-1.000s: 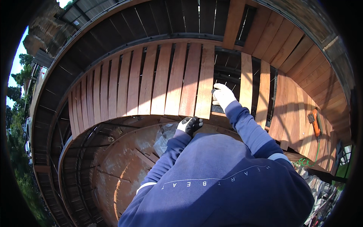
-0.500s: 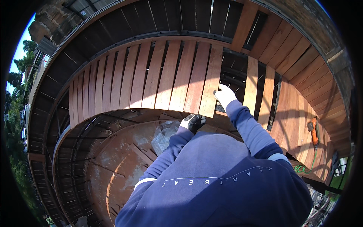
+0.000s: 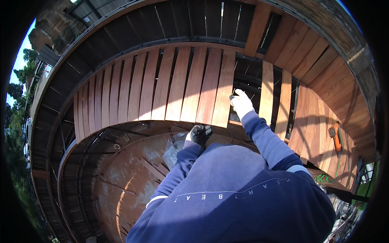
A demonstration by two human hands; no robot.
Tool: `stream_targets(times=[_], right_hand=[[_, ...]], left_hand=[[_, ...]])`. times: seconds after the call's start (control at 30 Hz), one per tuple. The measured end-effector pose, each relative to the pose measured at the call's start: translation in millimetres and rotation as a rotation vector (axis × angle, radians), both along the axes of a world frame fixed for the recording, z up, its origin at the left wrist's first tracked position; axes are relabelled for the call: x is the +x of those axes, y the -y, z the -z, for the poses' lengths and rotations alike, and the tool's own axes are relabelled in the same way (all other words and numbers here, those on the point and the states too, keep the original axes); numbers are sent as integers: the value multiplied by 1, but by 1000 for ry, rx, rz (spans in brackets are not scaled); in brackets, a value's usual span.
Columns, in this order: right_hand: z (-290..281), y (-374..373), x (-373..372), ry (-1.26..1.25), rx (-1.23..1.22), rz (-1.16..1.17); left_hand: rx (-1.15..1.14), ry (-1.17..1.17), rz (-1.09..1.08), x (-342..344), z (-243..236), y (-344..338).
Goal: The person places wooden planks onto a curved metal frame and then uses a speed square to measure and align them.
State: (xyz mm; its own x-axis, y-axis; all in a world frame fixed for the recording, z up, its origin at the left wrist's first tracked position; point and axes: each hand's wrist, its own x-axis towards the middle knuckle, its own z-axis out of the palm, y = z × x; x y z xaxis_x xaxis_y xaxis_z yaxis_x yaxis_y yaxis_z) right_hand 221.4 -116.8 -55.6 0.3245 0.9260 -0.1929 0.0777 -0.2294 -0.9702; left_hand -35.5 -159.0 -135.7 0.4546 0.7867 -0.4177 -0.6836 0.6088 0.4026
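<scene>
Across the lower middle: navy-blue fabric sweatshirt [image 3: 233, 182] with both sleeves forward. Just beyond: left hand [image 3: 198, 134] in white-and-dark work glove, with curled fingers, by the near ends of the boards; cannot tell whether touching or grasping. Farther out, to the right: right hand [image 3: 242, 103] in white work glove, with bent fingers and a dark fingertip at the right edge of a long, flat, reddish-brown wooden plank [image 3: 223, 89]; cannot tell whether pinching or merely resting. Plank position: last on the right in the curved row of spaced reddish-brown wooden boards [image 3: 163, 85], beside a dark gap [image 3: 247, 77]. Points lengthwise away from the body, near end toward sweatshirt, far end slightly rightward. Step in hand, judged: adjusting this plank's placement. For next move, probably: light pressure at edge and near end, with spacing check. Past gap: two separate pale-brown wooden planks [image 3: 266, 93]; then orange-and-black power tool [image 3: 335, 137]. Farthest: dark-brown outer boards [image 3: 172, 20].
</scene>
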Motion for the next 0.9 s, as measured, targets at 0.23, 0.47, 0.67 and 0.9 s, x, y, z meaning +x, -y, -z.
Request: stream_targets(times=[0.23, 0.47, 0.67, 0.9], right_hand=[[-26, 27, -14, -128, 88, 49], [-26, 50, -14, 274, 54, -114], [-39, 48, -21, 426, -6, -159], [-22, 26, -9, 152, -102, -126]], left_hand=[[-40, -334, 23, -39, 21, 8], [613, -960, 621, -42, 47, 19], [652, -970, 612, -36, 43, 19], [142, -645, 426, -26, 7, 8]])
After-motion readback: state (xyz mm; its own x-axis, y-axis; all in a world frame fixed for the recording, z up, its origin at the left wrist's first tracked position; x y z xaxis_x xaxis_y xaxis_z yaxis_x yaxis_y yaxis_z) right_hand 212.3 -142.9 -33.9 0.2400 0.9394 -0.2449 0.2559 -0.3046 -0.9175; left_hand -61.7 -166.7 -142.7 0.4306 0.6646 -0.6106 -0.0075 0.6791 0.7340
